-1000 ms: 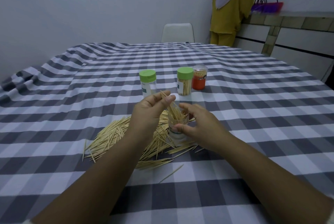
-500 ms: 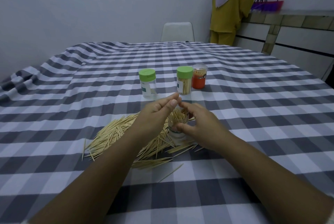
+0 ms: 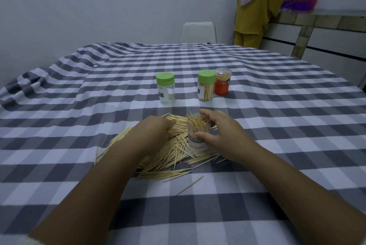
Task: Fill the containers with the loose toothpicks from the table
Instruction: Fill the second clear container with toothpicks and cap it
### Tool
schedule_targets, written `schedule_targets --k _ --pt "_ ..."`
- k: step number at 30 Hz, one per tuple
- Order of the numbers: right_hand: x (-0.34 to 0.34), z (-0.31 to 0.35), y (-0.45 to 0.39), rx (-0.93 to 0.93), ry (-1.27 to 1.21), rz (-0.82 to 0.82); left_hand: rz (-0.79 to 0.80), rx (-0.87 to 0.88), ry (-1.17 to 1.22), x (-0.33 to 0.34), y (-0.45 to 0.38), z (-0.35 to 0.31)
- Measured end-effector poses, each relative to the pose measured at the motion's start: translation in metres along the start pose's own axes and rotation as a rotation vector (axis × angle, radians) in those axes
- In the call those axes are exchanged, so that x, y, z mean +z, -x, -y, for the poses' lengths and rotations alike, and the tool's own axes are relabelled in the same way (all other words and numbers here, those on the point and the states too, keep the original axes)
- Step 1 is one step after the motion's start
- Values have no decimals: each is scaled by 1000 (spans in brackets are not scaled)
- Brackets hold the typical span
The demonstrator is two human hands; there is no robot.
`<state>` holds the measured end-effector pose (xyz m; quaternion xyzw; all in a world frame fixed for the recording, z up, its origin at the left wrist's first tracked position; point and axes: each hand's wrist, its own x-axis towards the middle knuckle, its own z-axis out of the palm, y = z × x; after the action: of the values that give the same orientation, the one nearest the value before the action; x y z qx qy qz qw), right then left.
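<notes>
A heap of loose toothpicks [image 3: 168, 157] lies on the checked tablecloth [image 3: 277, 126] in front of me. In its right side stands an open clear container [image 3: 195, 141], partly filled, with toothpick tips sticking out of its mouth. My right hand [image 3: 223, 136] grips this container from the right, thumb in front and fingers behind. My left hand [image 3: 154, 130] is down on the far left part of the heap, its fingers curled over a bunch of toothpicks; the fingertips are hidden.
Behind the heap stand two green-lidded clear containers, one nearly empty [image 3: 165, 90] and one full [image 3: 206, 86], beside a red container [image 3: 222, 84]. A stray toothpick [image 3: 190, 185] lies nearer me. A white chair [image 3: 198, 32], a person [image 3: 255, 7] and a counter [image 3: 326, 33] are beyond.
My left hand let a bunch of toothpicks into the container, then dropped left onto the heap. My right hand kept hold of the container.
</notes>
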<state>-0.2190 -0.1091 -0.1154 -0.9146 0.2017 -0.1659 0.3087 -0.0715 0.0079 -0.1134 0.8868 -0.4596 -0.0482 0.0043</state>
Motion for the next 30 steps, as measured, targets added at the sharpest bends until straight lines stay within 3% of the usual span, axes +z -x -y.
schedule_targets --k 5,9,16,21,30 --pt "1 -1 -1 7 9 -4 -55 4 -144 0 -4 -2" --pt "1 -1 -1 5 9 -5 -138 8 -31 -4 -1 -2" --pt "2 -2 -1 -2 9 -7 -472 -12 723 3 3 4" --pt "2 -2 -2 -2 10 -8 -567 -9 1428 -3 4 -8" --pt "1 -2 -1 -11 3 -3 -625 106 1895 -10 4 -30"
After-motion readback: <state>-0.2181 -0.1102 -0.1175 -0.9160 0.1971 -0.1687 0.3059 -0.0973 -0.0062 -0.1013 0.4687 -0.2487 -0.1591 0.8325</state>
